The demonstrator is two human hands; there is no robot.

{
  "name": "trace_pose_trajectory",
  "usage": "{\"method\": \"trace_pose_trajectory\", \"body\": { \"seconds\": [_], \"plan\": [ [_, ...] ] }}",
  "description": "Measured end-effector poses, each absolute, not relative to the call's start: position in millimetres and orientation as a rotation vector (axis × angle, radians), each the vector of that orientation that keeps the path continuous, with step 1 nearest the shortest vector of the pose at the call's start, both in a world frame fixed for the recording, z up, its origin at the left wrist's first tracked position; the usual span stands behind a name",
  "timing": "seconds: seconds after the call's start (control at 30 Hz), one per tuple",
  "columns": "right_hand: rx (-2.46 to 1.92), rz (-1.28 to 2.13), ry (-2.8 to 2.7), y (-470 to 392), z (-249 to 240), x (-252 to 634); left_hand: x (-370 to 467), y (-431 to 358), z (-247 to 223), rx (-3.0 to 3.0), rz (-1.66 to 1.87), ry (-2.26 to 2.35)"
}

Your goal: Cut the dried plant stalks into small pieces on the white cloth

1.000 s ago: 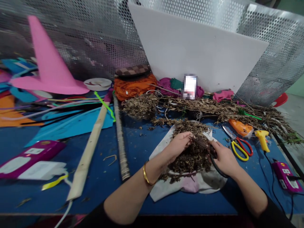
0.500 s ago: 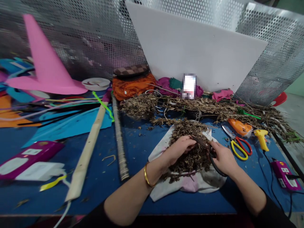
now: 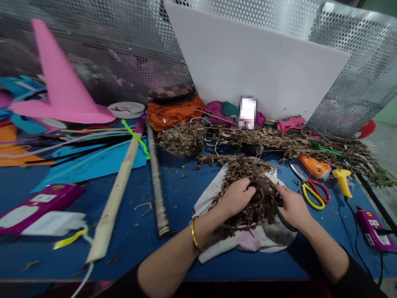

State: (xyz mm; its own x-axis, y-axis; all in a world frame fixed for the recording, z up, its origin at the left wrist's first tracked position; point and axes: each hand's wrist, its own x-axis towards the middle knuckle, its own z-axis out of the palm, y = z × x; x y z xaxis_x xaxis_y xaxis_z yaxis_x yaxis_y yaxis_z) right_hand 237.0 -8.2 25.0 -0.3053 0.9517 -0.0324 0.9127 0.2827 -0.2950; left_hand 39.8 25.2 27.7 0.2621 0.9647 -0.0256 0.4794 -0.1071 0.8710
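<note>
My right hand (image 3: 291, 207) grips black-handled scissors (image 3: 262, 185), their dark blades pointing left over a heap of dried plant (image 3: 263, 211). Close to the blade tips, my left hand (image 3: 238, 194) has its fingers curled closed on some of the dried plant; what lies inside the fingers is mostly hidden. A gold bangle circles my left wrist. Beneath the heap a whitish cloth (image 3: 214, 250) with pink stains is spread on the blue table (image 3: 130, 244).
Scissors with red and yellow handles (image 3: 313, 196), an orange packet (image 3: 314, 166) and a yellow glue gun (image 3: 342, 182) lie at right. Dried branches (image 3: 279, 140) stretch behind the cloth. Leftward are a peeled wooden stick (image 3: 114, 203), a wrapped rod (image 3: 157, 186) and a pink pointed hat (image 3: 62, 82).
My left hand has rolled slightly, its back turning more upward and its fingers curling further in. My right hand and its scissors stay almost in place.
</note>
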Motion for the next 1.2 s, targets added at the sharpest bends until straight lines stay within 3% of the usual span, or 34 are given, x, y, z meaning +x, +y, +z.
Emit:
{"method": "trace_pose_trajectory", "body": {
  "seconds": [0.87,1.2],
  "plan": [
    [-1.771,0.428,-2.327,-7.2,24.6,237.7,34.1,30.0,32.8,1.389,0.791,1.06],
    [-1.791,0.4,-2.369,-8.0,25.6,234.5,40.6,21.7,28.5,1.511,0.815,1.233]
  ]
}}
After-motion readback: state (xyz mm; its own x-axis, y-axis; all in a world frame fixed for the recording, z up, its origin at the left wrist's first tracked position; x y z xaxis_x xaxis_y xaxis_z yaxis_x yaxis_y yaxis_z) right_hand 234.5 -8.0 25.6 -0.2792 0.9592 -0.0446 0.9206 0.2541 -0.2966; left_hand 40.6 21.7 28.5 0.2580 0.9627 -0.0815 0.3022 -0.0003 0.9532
